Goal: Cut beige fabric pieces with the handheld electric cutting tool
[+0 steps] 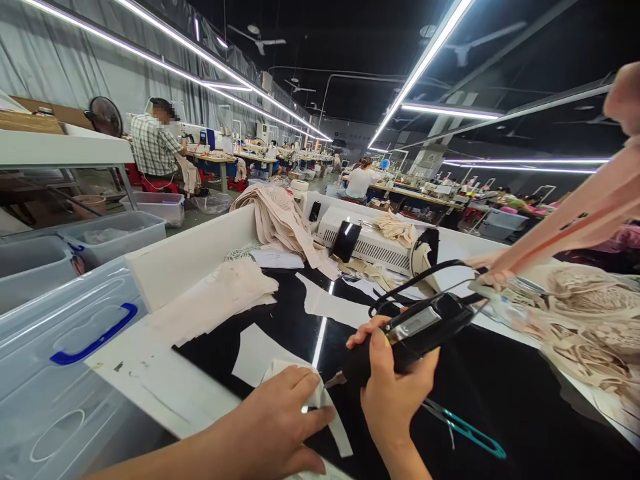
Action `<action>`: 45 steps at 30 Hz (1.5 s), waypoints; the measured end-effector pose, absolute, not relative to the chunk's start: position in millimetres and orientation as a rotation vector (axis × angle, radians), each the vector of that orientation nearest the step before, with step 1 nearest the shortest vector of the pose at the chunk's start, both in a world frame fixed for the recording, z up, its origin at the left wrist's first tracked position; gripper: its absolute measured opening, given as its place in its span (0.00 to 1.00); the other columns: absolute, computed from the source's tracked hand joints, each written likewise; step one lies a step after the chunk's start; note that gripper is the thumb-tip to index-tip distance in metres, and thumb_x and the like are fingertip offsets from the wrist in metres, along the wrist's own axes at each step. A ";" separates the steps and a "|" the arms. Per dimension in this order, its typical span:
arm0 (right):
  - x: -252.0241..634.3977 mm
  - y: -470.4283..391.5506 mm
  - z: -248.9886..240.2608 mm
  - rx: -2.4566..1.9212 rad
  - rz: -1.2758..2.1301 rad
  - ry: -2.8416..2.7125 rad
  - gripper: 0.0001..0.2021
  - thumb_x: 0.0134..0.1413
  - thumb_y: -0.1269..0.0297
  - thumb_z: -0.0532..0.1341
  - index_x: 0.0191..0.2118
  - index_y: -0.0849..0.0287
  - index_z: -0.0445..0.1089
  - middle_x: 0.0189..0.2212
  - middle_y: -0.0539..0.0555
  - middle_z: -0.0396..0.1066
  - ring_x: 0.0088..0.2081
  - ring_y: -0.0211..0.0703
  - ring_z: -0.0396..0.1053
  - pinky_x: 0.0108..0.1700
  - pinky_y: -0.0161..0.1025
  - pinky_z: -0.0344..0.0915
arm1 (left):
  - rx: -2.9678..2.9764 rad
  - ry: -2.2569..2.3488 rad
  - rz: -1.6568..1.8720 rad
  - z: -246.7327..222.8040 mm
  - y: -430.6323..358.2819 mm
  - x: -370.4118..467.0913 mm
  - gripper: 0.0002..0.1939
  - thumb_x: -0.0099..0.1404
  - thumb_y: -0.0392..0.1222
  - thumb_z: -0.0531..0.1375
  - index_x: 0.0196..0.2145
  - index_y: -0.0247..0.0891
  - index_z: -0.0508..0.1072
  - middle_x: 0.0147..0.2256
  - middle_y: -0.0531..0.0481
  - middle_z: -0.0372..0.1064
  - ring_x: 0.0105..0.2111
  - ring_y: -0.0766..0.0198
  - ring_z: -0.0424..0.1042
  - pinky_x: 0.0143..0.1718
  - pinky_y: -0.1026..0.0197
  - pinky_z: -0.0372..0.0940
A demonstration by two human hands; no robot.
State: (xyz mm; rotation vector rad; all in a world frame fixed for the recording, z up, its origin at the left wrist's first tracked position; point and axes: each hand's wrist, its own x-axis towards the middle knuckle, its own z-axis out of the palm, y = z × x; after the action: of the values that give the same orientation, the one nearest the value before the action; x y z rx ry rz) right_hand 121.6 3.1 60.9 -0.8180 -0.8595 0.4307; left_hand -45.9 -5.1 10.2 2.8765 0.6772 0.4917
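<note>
My right hand point(395, 380) is wrapped round a black corded hand tool point(425, 327) with a narrow metal tip. The tip points down and left at a cream fabric piece point(323, 393) on the black work surface point(280, 300). My left hand point(280, 423) grips this piece near the tip, its fingertips on the fabric and its thumb lower down. Under the fabric's far side lies a white flat pattern-shaped piece point(255, 353). To the right of my right hand are turquoise-handled scissors point(470, 430), partly hidden behind it.
Stacked cream pieces point(220, 293) lie at the left, and draped beige fabric point(280, 213) hangs at the back corner. A phone point(346, 241) leans on a white vented machine point(365, 240). Beige straps point(590, 320) fill the right side. Plastic bins point(95, 333) stand left; people sew beyond.
</note>
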 end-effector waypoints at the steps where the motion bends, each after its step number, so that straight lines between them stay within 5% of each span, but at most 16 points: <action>1: 121.4 3.7 61.2 -0.819 0.431 -0.858 0.14 0.59 0.66 0.69 0.46 0.52 0.65 0.32 0.44 0.73 0.27 0.37 0.70 0.30 0.40 0.72 | 2.867 0.673 0.488 10.4 -4.3 -46.4 0.33 0.65 0.61 0.68 0.60 0.41 0.70 0.56 0.32 0.66 0.56 0.40 0.69 0.57 0.41 0.68; 15: 120.1 17.5 58.0 -0.783 0.443 -0.878 0.15 0.58 0.65 0.69 0.46 0.52 0.64 0.33 0.45 0.73 0.27 0.37 0.71 0.29 0.40 0.72 | 2.790 0.679 0.437 14.3 -1.2 -49.4 0.31 0.67 0.58 0.67 0.62 0.43 0.69 0.59 0.35 0.65 0.58 0.42 0.68 0.59 0.43 0.67; 22: 133.1 -1.2 76.9 -0.846 0.419 -0.826 0.16 0.56 0.63 0.71 0.45 0.52 0.65 0.32 0.45 0.73 0.26 0.37 0.71 0.30 0.40 0.72 | 2.715 0.734 0.455 29.2 5.8 -63.7 0.18 0.75 0.33 0.54 0.60 0.37 0.68 0.58 0.41 0.70 0.59 0.52 0.69 0.61 0.50 0.67; 30: 148.8 -36.4 72.3 -0.861 0.428 -0.833 0.20 0.55 0.63 0.71 0.51 0.51 0.66 0.31 0.46 0.73 0.26 0.40 0.71 0.26 0.41 0.73 | 2.805 0.705 0.430 24.9 26.1 -84.6 0.31 0.57 0.18 0.50 0.54 0.38 0.72 0.55 0.44 0.72 0.56 0.56 0.70 0.60 0.55 0.66; 35: 150.2 -41.1 71.3 -0.881 0.430 -0.824 0.21 0.54 0.61 0.72 0.51 0.50 0.66 0.31 0.47 0.73 0.26 0.40 0.72 0.27 0.42 0.72 | 2.803 0.780 0.367 27.0 22.3 -84.7 0.31 0.58 0.15 0.49 0.52 0.40 0.73 0.52 0.47 0.72 0.52 0.57 0.72 0.53 0.57 0.69; 41: 149.8 -45.8 72.1 -0.880 0.442 -0.809 0.20 0.55 0.61 0.72 0.50 0.50 0.67 0.31 0.47 0.73 0.26 0.40 0.72 0.28 0.41 0.72 | 2.490 1.089 0.202 47.0 -9.5 -65.6 0.05 0.72 0.33 0.59 0.41 0.39 0.75 0.44 0.50 0.69 0.35 0.63 0.74 0.37 0.63 0.67; 45: 149.0 -51.2 68.9 -0.854 0.477 -0.826 0.21 0.55 0.61 0.71 0.52 0.50 0.66 0.31 0.48 0.73 0.26 0.40 0.71 0.28 0.41 0.73 | 2.393 1.088 0.199 54.8 -18.7 -56.5 0.06 0.73 0.33 0.58 0.40 0.41 0.75 0.41 0.53 0.69 0.36 0.64 0.75 0.37 0.64 0.65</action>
State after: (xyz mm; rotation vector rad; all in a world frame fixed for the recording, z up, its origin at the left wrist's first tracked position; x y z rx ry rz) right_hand 149.0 -51.2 68.9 -0.8536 -0.8260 0.4771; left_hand -56.5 -18.7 54.8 2.3934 1.0881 0.1986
